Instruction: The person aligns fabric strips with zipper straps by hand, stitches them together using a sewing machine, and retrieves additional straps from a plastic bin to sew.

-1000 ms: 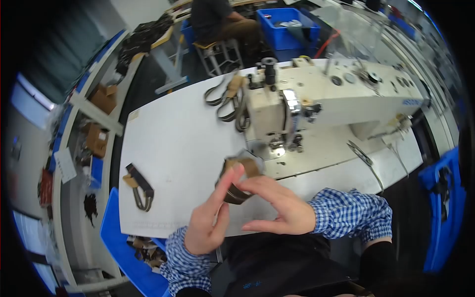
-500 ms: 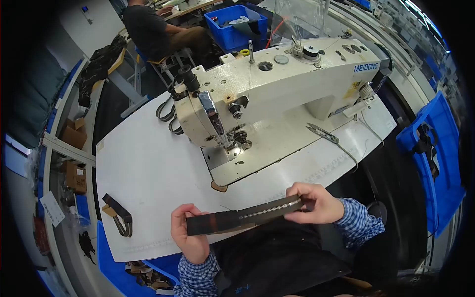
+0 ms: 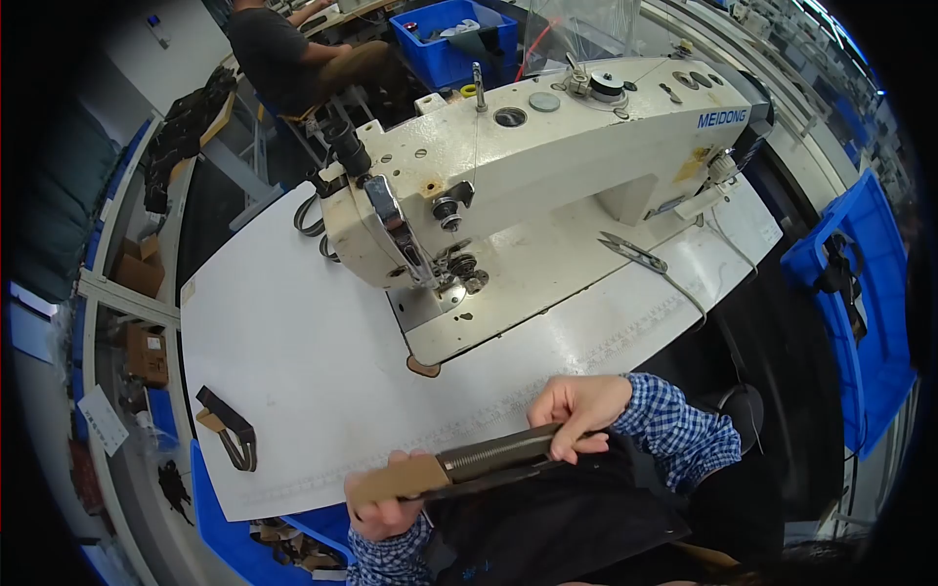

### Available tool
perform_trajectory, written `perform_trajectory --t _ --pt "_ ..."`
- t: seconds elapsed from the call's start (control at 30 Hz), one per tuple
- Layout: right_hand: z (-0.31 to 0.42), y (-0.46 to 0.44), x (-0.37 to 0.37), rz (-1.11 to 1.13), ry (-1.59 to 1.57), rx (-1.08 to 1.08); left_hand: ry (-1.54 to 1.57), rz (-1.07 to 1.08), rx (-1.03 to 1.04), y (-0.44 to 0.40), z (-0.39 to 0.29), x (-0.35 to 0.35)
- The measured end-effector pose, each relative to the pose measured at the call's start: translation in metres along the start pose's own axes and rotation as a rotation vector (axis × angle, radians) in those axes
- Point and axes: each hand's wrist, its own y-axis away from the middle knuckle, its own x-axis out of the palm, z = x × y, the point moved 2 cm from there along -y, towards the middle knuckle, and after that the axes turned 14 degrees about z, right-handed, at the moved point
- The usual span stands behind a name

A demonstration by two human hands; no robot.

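Observation:
A dark fabric strip with a metal zipper point(image 3: 498, 453) and a tan end piece is stretched between my two hands, over the front edge of the white table point(image 3: 283, 381). My left hand point(image 3: 389, 513) is closed on the tan end, its fingers partly behind the fabric. At the other end, my right hand point(image 3: 578, 415) pinches the strip between thumb and fingers. Beyond the hands stands a white sewing machine point(image 3: 547, 146). A similar strip, folded in a loop point(image 3: 233, 430), lies at the left of the table.
Metal snips point(image 3: 635, 254) lie on the machine bed at the right. A blue bin point(image 3: 850, 322) is at the far right, and another with fabric pieces point(image 3: 220, 527) sits below the table's left edge. A seated person point(image 3: 283, 59) is at the back, near a blue crate point(image 3: 457, 54).
Since half a second ago, the strip has turned so its tan side faces up at the left end, and my right hand has moved slightly left and down. Earlier the strip was bent between both hands.

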Motion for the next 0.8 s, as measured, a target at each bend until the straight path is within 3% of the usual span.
perform_trajectory --t 0.03,0.07,0.1,0.17,0.2,0.3,0.33,0.43,0.5,0.63,0.73,0.8 --pt "0.009 -0.003 0.011 0.053 0.118 0.034 0.328 -0.094 0.006 -0.001 -0.003 -0.005" --pt "0.009 -0.004 0.008 0.052 -0.01 -0.195 0.656 -0.187 0.014 -0.002 -0.004 -0.008" --pt "0.008 -0.005 0.003 0.051 -0.142 -0.422 0.588 -0.155 0.072 -0.005 -0.006 -0.007" --pt "0.019 -0.008 -0.009 -0.098 -0.373 -0.703 0.222 -0.099 -0.099 -0.009 -0.02 -0.015" --pt "0.019 -0.009 -0.023 -0.007 -0.438 -0.722 0.17 -0.04 -0.174 -0.014 -0.023 -0.014" --pt "0.024 -0.016 -0.012 -0.627 0.062 -0.318 0.103 -0.201 -0.365 -0.031 -0.027 -0.006" --pt "0.021 -0.023 -0.01 -0.916 0.572 -0.374 0.092 -0.247 -0.386 -0.039 -0.026 -0.002" --pt "0.042 -0.033 0.026 -0.803 1.544 -0.572 0.047 -0.348 -0.445 -0.068 -0.018 0.006" --pt "0.039 -0.057 0.039 -0.475 1.216 -0.456 0.002 -0.395 -0.484 -0.081 -0.016 0.008" --pt "0.026 -0.075 0.034 -0.317 0.613 -0.202 -0.071 -0.334 -0.385 -0.09 -0.027 -0.02" --pt "0.023 -0.074 0.038 -0.377 0.334 -0.25 -0.154 -0.333 -0.404 -0.091 -0.036 -0.033" --pt "0.022 -0.073 0.037 -0.365 0.353 -0.282 -0.237 -0.374 -0.449 -0.096 -0.035 -0.035"
